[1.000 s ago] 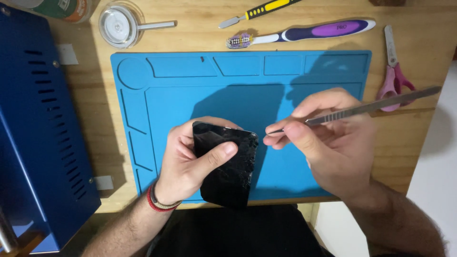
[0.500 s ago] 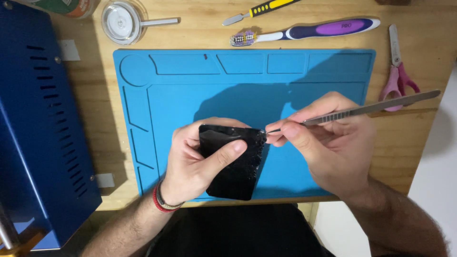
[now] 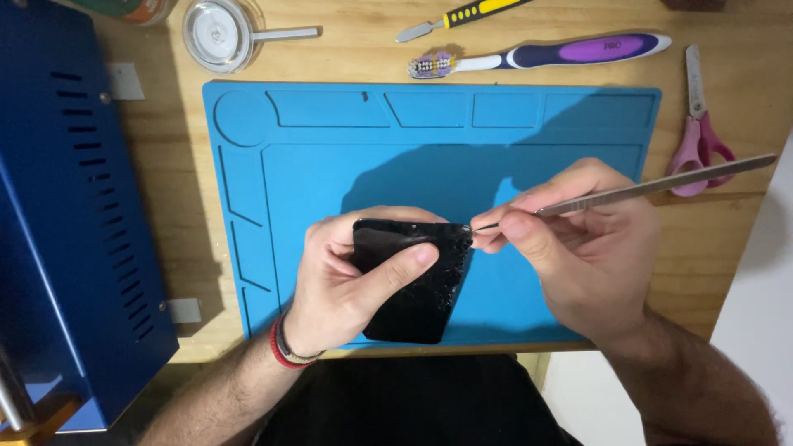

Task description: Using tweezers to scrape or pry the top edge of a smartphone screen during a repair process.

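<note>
**Ana:** Over the blue silicone mat, near its front edge, the left hand is wrapped around a black phone, thumb laid across its face, fingers curled behind. The glass looks cracked toward the top right corner.

**Ben:** And the other hand?

**Ana:** The right hand is pinched shut on a thin metal pry tool, held like a pen. Its fine tip touches the phone's upper right corner, right at the seam.

**Ben:** So which step would you call it?

**Ana:** I'd judge it as the opening stage: working the tip into the edge of the phone to start a gap. The panel looks fully seated, so nothing appears lifted yet.

**Ben:** What does the next move call for?

**Ana:** A steady left-hand hold so the phone doesn't twist, and light pressure along the seam rather than into it. With cracked glass, a hard lever could shed splinters or make the tip skid toward the thumb.

**Ben:** Anything else within reach?

**Ana:** On the wooden worktop beyond the mat lie a purple toothbrush, a yellow-handled tool, pink scissors and a small round dish. A blue metal case stands at the left.
</note>
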